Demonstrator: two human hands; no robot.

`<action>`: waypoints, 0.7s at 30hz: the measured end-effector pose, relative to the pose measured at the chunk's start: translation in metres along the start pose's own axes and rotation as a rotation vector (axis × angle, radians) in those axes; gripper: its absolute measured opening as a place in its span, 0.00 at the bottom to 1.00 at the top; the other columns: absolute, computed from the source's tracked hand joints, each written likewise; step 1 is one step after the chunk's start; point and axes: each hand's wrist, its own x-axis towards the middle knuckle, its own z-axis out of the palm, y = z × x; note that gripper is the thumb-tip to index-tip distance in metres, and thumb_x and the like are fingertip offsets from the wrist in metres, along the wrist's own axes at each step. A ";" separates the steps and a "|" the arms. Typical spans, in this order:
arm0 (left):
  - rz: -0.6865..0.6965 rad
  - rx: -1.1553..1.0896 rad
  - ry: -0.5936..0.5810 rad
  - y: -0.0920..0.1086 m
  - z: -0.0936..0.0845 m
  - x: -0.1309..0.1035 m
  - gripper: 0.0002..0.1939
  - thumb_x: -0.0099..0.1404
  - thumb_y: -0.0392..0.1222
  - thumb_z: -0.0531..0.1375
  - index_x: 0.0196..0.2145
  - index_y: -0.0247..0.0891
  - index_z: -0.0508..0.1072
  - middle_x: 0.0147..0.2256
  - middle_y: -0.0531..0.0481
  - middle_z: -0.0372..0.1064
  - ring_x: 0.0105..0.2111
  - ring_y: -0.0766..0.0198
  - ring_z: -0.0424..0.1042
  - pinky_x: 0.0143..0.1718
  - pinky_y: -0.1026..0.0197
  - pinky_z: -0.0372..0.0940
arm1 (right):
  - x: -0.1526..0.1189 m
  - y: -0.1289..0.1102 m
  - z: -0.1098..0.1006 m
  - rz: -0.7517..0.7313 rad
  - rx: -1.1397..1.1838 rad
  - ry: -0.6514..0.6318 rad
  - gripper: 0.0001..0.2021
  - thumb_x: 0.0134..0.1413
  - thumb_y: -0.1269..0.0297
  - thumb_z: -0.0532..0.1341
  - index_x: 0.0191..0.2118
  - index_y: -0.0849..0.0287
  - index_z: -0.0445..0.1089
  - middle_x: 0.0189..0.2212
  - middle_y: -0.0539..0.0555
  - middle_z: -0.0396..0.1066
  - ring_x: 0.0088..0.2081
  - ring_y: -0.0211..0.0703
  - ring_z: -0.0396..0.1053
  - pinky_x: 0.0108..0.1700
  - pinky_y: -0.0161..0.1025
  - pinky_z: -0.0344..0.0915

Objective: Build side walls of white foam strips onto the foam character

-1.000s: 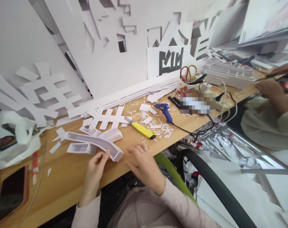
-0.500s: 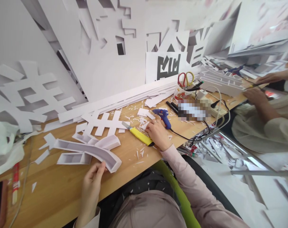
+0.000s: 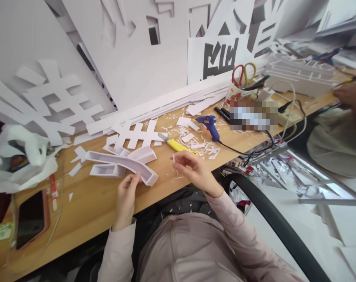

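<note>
My left hand [image 3: 128, 196] pinches the near right end of a hollow white curved piece [image 3: 122, 160], which lies on the wooden table [image 3: 87, 211]. In the air to its right, my right hand [image 3: 194, 170] holds a small white strip [image 3: 174, 158] between thumb and fingers. Just behind that hand lies a yellow cutter [image 3: 178, 145] with its blade out. A flat white cutout [image 3: 138, 134] rests behind the hollow piece. The blue glue gun [image 3: 210, 126] lies on its side farther back, among white scraps.
A cup [image 3: 236, 94] with scissors and pens stands at the back right, near cables. At the left are a phone [image 3: 31, 219] and a plastic bag [image 3: 34, 164]. Another person's hand [image 3: 351, 94] is at the far right. White boards stand along the back.
My right hand has left the scraps by the glue gun and moved toward the hollow piece, now with a small strip in it. The view has shifted; my left hand stays at the hollow piece.
</note>
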 end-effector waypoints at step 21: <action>0.161 -0.010 -0.037 -0.006 -0.001 0.006 0.18 0.53 0.55 0.67 0.20 0.39 0.69 0.23 0.55 0.65 0.30 0.64 0.63 0.37 0.61 0.58 | 0.010 0.041 0.036 0.081 -0.112 -0.185 0.02 0.49 0.74 0.71 0.28 0.63 0.80 0.22 0.49 0.75 0.26 0.35 0.67 0.31 0.32 0.60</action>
